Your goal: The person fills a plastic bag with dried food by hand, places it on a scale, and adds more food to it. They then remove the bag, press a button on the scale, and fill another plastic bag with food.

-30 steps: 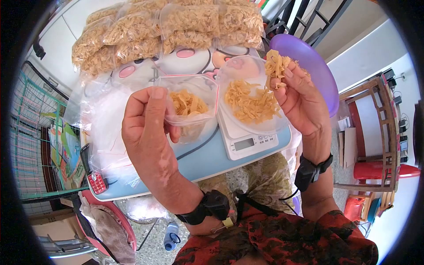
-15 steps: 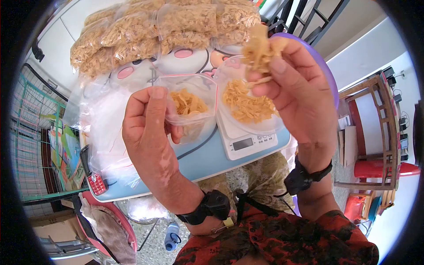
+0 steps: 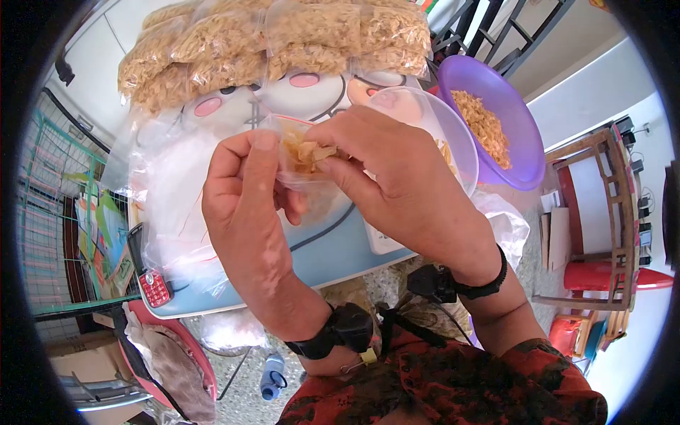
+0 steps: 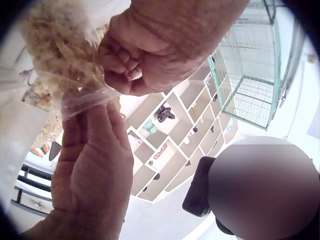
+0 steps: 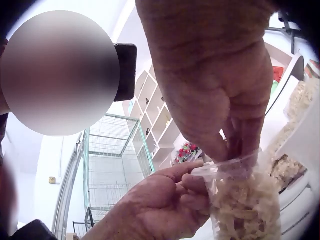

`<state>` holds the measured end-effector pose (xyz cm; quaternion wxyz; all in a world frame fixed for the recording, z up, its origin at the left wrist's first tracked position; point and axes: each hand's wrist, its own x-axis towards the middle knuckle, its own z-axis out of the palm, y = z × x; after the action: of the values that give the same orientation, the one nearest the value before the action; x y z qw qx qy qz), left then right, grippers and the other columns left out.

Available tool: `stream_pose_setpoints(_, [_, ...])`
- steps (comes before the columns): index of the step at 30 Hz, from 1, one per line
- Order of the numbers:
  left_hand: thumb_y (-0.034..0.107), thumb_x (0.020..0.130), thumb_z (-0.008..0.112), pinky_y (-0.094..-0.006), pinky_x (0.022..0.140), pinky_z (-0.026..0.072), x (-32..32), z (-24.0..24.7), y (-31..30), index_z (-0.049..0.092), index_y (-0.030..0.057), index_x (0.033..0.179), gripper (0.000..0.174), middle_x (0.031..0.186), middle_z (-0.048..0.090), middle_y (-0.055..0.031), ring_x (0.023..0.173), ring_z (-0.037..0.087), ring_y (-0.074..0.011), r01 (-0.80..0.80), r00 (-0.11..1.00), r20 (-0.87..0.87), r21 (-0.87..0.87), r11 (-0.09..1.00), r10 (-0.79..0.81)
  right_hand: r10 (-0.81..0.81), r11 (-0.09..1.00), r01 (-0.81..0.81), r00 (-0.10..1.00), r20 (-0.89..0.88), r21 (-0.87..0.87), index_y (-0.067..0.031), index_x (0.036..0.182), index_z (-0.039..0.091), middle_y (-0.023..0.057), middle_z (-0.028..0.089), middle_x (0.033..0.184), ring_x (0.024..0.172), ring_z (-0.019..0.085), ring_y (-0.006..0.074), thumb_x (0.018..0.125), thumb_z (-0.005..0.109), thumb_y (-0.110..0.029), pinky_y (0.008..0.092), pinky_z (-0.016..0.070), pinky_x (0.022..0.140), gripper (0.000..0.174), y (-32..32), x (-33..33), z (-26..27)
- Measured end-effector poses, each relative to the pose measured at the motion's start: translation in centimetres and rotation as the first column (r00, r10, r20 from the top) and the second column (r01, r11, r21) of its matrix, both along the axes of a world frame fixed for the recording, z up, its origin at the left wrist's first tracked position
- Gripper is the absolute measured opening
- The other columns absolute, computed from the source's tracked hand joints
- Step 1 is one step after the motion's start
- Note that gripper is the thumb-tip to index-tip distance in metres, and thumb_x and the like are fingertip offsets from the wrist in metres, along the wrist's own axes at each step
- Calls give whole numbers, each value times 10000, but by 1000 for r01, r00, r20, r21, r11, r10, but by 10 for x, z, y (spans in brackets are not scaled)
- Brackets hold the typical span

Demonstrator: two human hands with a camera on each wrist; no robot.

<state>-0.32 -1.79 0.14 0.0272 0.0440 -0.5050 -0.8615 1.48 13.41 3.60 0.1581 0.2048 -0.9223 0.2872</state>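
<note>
My left hand (image 3: 244,184) pinches the rim of a clear plastic zip bag (image 3: 315,202) and holds its mouth apart. Pale yellow dried strips (image 3: 296,145) fill part of the bag. At the mouth, my right hand (image 3: 411,177) has thumb and fingers closed on a few more strips. The right wrist view shows the right fingers (image 5: 245,145) reaching inside the rim, above the heap in the bag. A round clear plastic bowl (image 3: 460,152) sits to the right, partly hidden by the right hand, over a white kitchen scale (image 3: 382,239) whose display is covered.
Filled bags of strips (image 3: 312,35) lie stacked along the table's back. A purple basin (image 3: 520,156) of loose strips stands at right. Flat plastic bags (image 3: 177,177) are spread at left, near a red-keyed phone (image 3: 154,289). A wire cage (image 3: 78,212) flanks the table.
My right hand has come from above the bowl, left and down to the bag's mouth, bringing its pinch of strips. The left hand has stayed on the bag.
</note>
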Motion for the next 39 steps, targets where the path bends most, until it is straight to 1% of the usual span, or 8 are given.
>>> stream_pose_setpoints(3, [214, 946, 671, -188, 432, 338, 1, 0, -1, 633, 27, 954, 191, 694, 606, -5, 493, 467, -46, 22, 1000, -10, -8, 1000, -22, -21, 996, 25, 998, 60, -80, -24, 1038, 601, 177, 612, 837, 787, 629, 345, 890, 628, -77, 386, 481, 652, 160, -8, 1, 5])
stream_pose_setpoints(9, [196, 945, 675, -181, 445, 336, 3, 1, 0, 638, 30, 942, 170, 677, 601, 7, 499, 457, -35, 7, 999, -34, -41, 999, -9, 8, 993, -23, 992, 123, 115, -8, 850, 536, 167, 620, 804, 724, 618, 345, 883, 632, -148, 416, 468, 636, 172, -16, -10, 12])
stream_pose_setpoints(12, [197, 944, 678, -178, 444, 331, 2, 2, 2, 642, 32, 935, 169, 672, 592, 14, 497, 452, -33, -26, 999, -24, -61, 998, 24, 97, 976, -93, 995, -13, 195, -14, 892, 581, 167, 624, 809, 714, 608, 342, 886, 625, -177, 404, 473, 639, 169, -13, -20, -1])
stream_pose_setpoints(15, [198, 942, 681, -177, 439, 322, 0, 2, 0, 645, 31, 935, 171, 665, 579, 20, 492, 443, -32, -57, 998, 4, -37, 998, 58, 122, 985, -122, 992, 7, 125, 10, 914, 602, 221, 628, 812, 798, 641, 399, 873, 566, -151, 481, 503, 683, 170, -11, -16, 10])
stream_pose_setpoints(21, [193, 938, 683, -177, 438, 307, -1, -2, -3, 644, 26, 935, 171, 662, 568, 25, 489, 432, -29, -87, 996, 6, -32, 996, 87, 128, 991, -126, 990, 53, -33, 11, 931, 603, 203, 627, 900, 864, 618, 404, 846, 591, -139, 475, 507, 764, 172, -4, 1, 15])
stream_pose_setpoints(30, [156, 934, 686, -164, 461, 288, 2, 0, 3, 642, 21, 940, 142, 683, 572, 35, 531, 407, 3, -155, 988, -36, -113, 982, 151, 207, 933, -267, 947, 247, 241, -9, 1025, 615, 132, 615, 1103, 992, 565, 334, 767, 717, -145, 415, 494, 833, 309, -18, -1, 2])
stream_pose_setpoints(36, [158, 931, 685, -166, 448, 252, 1, 0, -3, 642, 35, 934, 130, 691, 552, 47, 524, 373, 8, -175, 984, -35, -56, 983, 173, 265, 961, -262, 964, -25, 85, -11, 931, 667, 173, 653, 939, 931, 619, 342, 797, 632, -112, 419, 518, 803, 172, -10, 0, 1])
stream_pose_setpoints(39, [171, 925, 688, -168, 446, 241, 1, 2, -4, 643, 42, 926, 137, 681, 523, 54, 515, 353, 1, -203, 979, -13, -49, 978, 203, 217, 976, -213, 953, -213, 40, -48, 1043, 683, 109, 672, 1102, 1016, 623, 308, 819, 688, -80, 375, 505, 860, 226, 20, 1, 21])
